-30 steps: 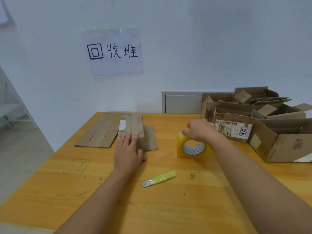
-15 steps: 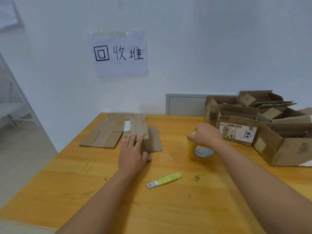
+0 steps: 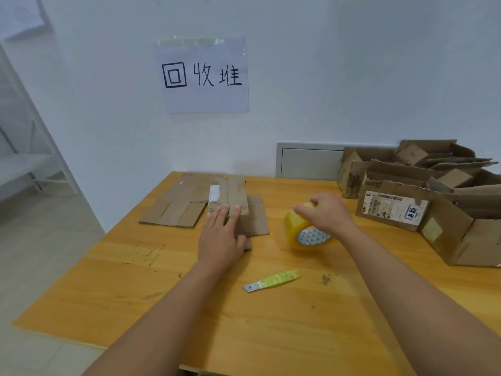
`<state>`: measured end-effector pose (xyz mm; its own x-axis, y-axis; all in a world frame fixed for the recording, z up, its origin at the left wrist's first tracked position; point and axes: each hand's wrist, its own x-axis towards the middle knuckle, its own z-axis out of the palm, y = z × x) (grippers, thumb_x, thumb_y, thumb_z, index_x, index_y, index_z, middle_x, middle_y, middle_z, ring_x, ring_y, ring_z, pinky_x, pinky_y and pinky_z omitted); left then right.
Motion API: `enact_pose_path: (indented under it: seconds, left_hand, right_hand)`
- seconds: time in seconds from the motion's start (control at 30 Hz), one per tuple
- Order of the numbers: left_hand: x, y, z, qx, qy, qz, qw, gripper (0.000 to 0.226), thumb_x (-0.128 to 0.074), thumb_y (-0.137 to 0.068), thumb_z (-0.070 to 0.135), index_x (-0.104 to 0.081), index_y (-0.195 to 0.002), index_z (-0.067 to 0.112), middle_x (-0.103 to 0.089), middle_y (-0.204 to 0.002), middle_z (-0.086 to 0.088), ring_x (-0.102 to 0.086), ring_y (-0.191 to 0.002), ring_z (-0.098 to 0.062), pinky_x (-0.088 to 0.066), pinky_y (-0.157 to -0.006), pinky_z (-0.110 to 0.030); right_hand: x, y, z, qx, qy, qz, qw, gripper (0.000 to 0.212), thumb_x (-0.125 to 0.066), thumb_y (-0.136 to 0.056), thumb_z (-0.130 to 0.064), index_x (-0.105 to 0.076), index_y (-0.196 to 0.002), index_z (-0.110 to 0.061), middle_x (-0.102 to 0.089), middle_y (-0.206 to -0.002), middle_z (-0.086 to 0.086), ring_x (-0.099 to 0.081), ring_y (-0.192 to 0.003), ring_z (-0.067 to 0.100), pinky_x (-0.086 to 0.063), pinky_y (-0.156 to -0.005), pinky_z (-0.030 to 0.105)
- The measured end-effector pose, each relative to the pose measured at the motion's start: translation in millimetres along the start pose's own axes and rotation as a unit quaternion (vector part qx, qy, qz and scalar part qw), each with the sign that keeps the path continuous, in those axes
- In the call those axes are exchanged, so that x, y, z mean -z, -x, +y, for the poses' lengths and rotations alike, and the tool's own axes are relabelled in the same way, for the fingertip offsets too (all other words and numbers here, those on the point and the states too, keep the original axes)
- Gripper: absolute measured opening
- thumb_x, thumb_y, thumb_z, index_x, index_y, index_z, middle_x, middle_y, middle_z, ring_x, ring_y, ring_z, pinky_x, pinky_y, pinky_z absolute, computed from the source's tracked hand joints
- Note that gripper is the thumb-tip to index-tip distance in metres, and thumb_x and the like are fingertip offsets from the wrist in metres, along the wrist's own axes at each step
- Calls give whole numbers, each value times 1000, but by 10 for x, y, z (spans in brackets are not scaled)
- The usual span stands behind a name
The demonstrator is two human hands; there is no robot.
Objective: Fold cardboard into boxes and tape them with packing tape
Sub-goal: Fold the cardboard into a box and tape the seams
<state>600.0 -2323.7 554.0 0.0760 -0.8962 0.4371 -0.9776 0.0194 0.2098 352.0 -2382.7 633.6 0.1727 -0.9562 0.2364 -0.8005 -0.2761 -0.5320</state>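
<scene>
Tape roll (image 3: 299, 234) under right hand (image 3: 326, 213), folded box (image 3: 230, 204) under left hand (image 3: 221, 240).

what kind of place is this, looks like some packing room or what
Probably a plain workroom for reusing cardboard boxes. A handwritten paper sign is taped to a bare white wall, worn open boxes are piled on the wooden table, flattened cardboard lies beside them, and the right hand grips a tape roll.

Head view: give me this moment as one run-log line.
left hand flat on small cardboard box | right hand grips tape roll, tilted on table | blade untouched | no tape applied yet
</scene>
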Motion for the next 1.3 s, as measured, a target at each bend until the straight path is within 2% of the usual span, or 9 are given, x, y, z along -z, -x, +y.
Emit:
enact_pose_path:
  seconds: [0.33, 0.47, 0.67, 0.77, 0.83, 0.97, 1.07, 1.17, 1.3]
  left_hand:
    - [99, 2, -8, 12, 38, -61, 997, 68, -33, -96, 37, -9, -159, 28, -5, -167, 0, -1, -153, -14, 7, -121, -29]
    - [160, -27, -23, 18, 113, -75, 991, 59, -32, -96, 31, -24, -155, 32, -7, -167, -1, -2, -153, -13, 4, -123, -33]
    - [398, -106, -50, 14, 214, -181, 960, 48, -46, -96, 30, -41, -140, 47, -18, -162, -11, 0, -152, -17, 0, -122, -47]
    - [634, -141, -35, 39, 294, -250, 922, 47, -36, -91, 41, -49, -136, 46, -37, -141, -1, -20, -143, -21, -11, -121, -53]
    - [768, -134, -41, 65, 354, -265, 895, 54, -24, -87, 51, -55, -130, 47, -40, -134, 1, -31, -133, -20, -19, -116, -45]
    - [846, -105, -115, 85, 429, -260, 860, 51, -23, -88, 59, -63, -119, 53, -43, -146, 10, -29, -139, -15, -19, -103, -38]
    - [875, -95, -87, 110, 444, -257, 851, 50, -32, -97, 65, -73, -103, 36, -52, -134, 14, -36, -133, -11, -19, -104, -36]
    - [869, -74, -113, 106, 435, -256, 857, 66, -37, -85, 80, -78, -92, 28, -34, -158, 4, -17, -149, -11, -12, -115, -43]
    - [832, -27, -236, 102, 472, -225, 846, 67, -46, -89, 70, -74, -104, 11, -27, -158, 17, -6, -147, 3, -5, -116, -38]
  right_hand:
    - [86, 62, -166, 68, 44, 9, 997, 40, -61, -89, -49, -52, -68, -17, -46, -64, -4, -47, -69, 20, -26, -53, 31]
    - [80, 88, -282, 94, 63, 19, 993, 32, -59, -89, -52, -52, -82, -22, -39, -67, -14, -47, -77, 17, -27, -58, 28]
    - [337, 85, -631, 136, 77, 21, 987, 43, -60, -88, -51, -58, -71, -11, -51, -64, -1, -47, -64, 18, -32, -55, 30]
    - [525, 78, -910, 164, 78, 10, 983, 45, -63, -87, -47, -46, -59, -17, -43, -61, -2, -38, -58, 12, -26, -52, 31]
    - [571, 57, -1038, 177, 68, 3, 982, 47, -65, -86, -46, -45, -58, -15, -40, -61, -3, -38, -58, 13, -25, -52, 32]
    - [549, 3, -1163, 200, 43, -4, 979, 50, -66, -85, -47, -60, -73, 1, -43, -64, 2, -41, -62, 16, -31, -57, 34]
    - [546, -21, -1237, 212, 28, -7, 977, 51, -67, -85, -47, -58, -72, 1, -43, -64, 4, -40, -60, 14, -30, -57, 34]
    - [543, -57, -1292, 216, 22, -6, 976, 53, -67, -85, -49, -59, -73, 2, -45, -66, 5, -42, -61, 17, -30, -57, 34]
    - [578, -95, -1316, 195, -9, -6, 981, 48, -68, -85, -45, -50, -63, -6, -41, -61, 3, -39, -58, 15, -29, -56, 33]
